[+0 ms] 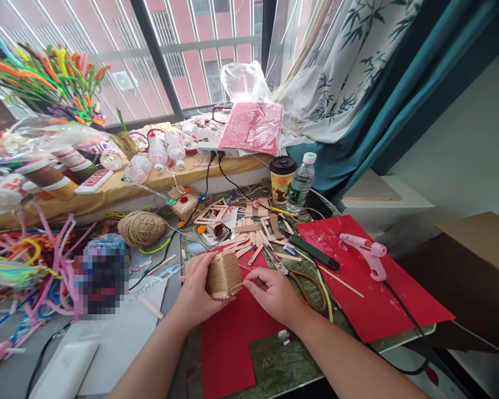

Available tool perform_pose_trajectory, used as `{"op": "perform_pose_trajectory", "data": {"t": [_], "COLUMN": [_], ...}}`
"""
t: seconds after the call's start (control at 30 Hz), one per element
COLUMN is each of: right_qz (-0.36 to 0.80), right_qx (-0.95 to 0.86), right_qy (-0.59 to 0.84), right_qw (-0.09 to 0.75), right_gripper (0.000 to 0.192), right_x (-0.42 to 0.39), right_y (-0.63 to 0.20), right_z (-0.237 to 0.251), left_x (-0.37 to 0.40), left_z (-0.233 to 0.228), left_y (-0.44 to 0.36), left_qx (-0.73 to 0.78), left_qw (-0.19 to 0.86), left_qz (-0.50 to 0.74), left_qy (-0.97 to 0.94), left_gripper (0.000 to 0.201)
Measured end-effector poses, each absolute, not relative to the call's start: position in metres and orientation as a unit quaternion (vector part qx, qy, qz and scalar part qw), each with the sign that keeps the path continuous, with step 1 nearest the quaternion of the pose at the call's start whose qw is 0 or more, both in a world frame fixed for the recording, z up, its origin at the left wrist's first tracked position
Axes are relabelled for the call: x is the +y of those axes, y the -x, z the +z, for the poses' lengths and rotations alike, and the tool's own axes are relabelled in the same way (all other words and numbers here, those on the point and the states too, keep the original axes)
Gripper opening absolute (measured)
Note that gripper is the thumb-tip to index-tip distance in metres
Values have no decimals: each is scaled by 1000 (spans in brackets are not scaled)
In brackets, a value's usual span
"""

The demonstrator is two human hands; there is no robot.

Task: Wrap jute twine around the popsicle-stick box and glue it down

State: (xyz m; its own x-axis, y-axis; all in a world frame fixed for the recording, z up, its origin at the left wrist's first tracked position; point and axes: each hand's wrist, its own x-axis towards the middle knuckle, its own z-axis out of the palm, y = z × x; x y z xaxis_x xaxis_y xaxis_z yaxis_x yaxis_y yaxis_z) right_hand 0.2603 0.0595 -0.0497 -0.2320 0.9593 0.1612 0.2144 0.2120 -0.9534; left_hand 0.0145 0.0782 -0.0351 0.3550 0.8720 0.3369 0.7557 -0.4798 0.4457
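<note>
My left hand (198,291) is closed around a small twine-wrapped box (225,274), holding it tilted above a red sheet (227,349). Pale wooden stick ends show along the box's lower edge. At the box's lower right corner, my right hand (269,291) pinches a strand of twine between thumb and fingertips. The strand is thin and mostly hidden by the fingers. A ball of twine (141,228) lies to the left, beyond my left hand. Scissors (310,288) with brown handles rest just right of my right hand.
Wooden craft sticks (253,235) are scattered behind the box. A pink glue gun (368,252) lies on another red sheet (382,310) at right, its cord running over the edge. A water bottle (301,185) and a lidded cup (281,180) stand at the back. Pipe cleaners (54,266) crowd the left.
</note>
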Motion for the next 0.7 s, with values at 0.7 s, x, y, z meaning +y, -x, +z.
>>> {"op": "perform_pose_trajectory", "data": {"t": [0.7], "right_qz": [335], "right_qx": [-675], "right_qy": [479], "right_qw": [450], "right_gripper": [18], "right_x": [58], "right_y": [-259], "right_z": [-54], "left_x": [85], "left_z": [-31], "left_y": [-11], "left_qx": [462], "left_qw": [141], "left_qz": [244], "left_qy": [-841], "left_gripper": [98]}}
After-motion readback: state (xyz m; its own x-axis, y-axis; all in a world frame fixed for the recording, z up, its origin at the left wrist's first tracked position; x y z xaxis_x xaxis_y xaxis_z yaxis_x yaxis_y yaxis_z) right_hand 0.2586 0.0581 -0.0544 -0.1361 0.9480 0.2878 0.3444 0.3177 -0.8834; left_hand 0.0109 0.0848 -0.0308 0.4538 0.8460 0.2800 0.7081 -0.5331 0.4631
